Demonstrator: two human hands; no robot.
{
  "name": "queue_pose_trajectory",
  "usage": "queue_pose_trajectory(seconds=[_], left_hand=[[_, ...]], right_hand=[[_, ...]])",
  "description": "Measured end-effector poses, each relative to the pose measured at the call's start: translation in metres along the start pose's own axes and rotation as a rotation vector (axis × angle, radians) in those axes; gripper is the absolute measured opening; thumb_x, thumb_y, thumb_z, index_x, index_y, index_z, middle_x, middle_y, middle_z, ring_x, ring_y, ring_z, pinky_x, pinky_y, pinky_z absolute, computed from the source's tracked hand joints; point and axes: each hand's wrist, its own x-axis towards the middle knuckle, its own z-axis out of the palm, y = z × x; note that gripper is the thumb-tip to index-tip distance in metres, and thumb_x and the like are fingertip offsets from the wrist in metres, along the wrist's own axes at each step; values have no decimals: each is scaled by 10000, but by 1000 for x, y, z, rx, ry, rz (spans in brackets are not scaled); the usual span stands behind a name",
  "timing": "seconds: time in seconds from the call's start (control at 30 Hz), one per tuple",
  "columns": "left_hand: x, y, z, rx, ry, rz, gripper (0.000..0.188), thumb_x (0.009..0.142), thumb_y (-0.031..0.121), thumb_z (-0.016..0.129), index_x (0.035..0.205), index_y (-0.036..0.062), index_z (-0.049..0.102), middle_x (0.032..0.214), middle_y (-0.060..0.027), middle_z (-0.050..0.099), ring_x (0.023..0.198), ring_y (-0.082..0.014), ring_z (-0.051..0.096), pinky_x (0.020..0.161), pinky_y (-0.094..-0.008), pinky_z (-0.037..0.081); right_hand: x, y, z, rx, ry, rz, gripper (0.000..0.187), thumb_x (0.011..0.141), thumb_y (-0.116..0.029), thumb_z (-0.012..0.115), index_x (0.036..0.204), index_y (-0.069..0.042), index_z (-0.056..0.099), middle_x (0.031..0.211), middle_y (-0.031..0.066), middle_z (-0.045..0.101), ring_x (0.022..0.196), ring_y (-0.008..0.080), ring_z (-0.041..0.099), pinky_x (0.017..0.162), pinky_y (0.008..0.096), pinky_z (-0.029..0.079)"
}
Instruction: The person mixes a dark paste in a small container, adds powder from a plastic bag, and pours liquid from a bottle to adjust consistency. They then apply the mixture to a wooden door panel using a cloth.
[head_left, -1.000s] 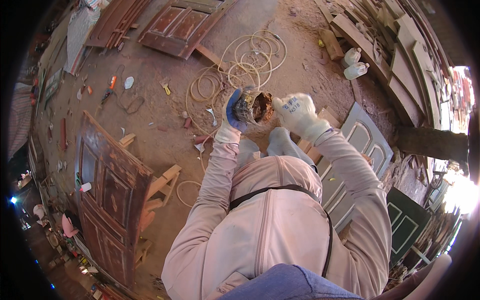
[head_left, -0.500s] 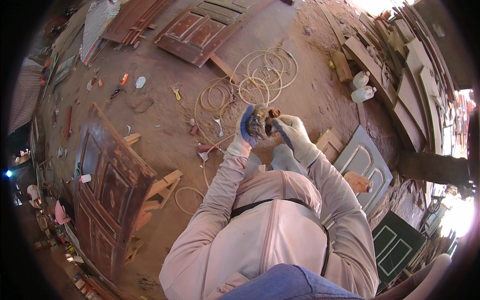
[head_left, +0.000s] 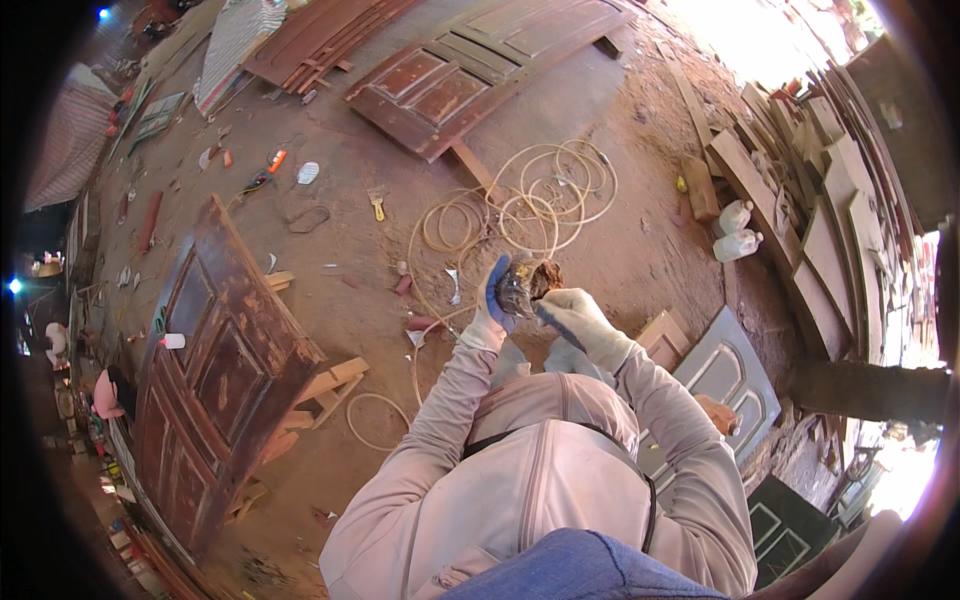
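Both of my hands wear pale work gloves with blue palms. My left hand [head_left: 494,296] is wrapped around a crumpled, grey, dirty bundle [head_left: 518,288], perhaps a bag, with dark brown stuff [head_left: 546,276] showing at its right side. My right hand [head_left: 590,325] is closed, fingertips pinched at the bundle's lower right edge. Whether it grips the edge or something small is too fine to see. Beyond the bundle, a coiled yellowish hose [head_left: 540,205] lies on the dirt floor.
A worn brown panelled door [head_left: 225,380] rests on wooden trestles [head_left: 335,380] at left; another door [head_left: 430,95] lies ahead. A scraper with a yellow handle [head_left: 377,205] is on the floor. Stacked planks [head_left: 830,250], plastic jugs [head_left: 737,244] and a grey door [head_left: 730,370] stand right.
The view has shifted, so the floor and doors appear lower. My hands also sit lower in the picture, and more of the brown stuff shows. Both stay at the bundle.
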Motion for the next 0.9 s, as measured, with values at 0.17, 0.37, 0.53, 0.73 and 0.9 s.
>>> queue_pose_trajectory(seconds=[0.17,0.37,0.53,0.73,0.9], left_hand=[[-8,9,-29,-65,70,-40,464,975,382,462,1215,10,603,1186,-168,647,1078,-310,633,959,-478,501],[10,42,-93,-95,5,26,473,970,394,449,1228,27,600,1200,-171,638,1084,-315,630,961,-496,500],[13,74,-30,-56,74,234,444,946,385,510,1164,19,637,1128,-153,673,1039,-297,649,933,-471,517],[21,115,-22,-273,16,121,556,928,483,472,1220,31,611,1204,-161,641,1103,-335,615,987,-515,471],[48,162,-21,-251,43,106,581,941,499,451,1243,25,596,1212,-184,632,1098,-348,618,970,-514,487]], right_hand=[[26,-31,2,-510,381,-300,207,869,-246,595,751,-76,592,682,142,632,646,346,631,588,433,473],[32,-36,15,-772,295,-382,214,855,-263,595,709,-108,570,636,135,619,624,342,625,570,443,469],[72,-46,32,-41,-127,-177,211,870,-265,583,818,-76,659,715,166,652,690,319,638,619,389,485],[146,-73,15,-75,48,-249,215,895,-249,561,892,-69,680,776,154,660,733,319,648,661,396,488],[197,-126,-7,-545,77,-647,117,863,-217,595,882,-117,653,770,79,666,765,275,648,685,393,495]])
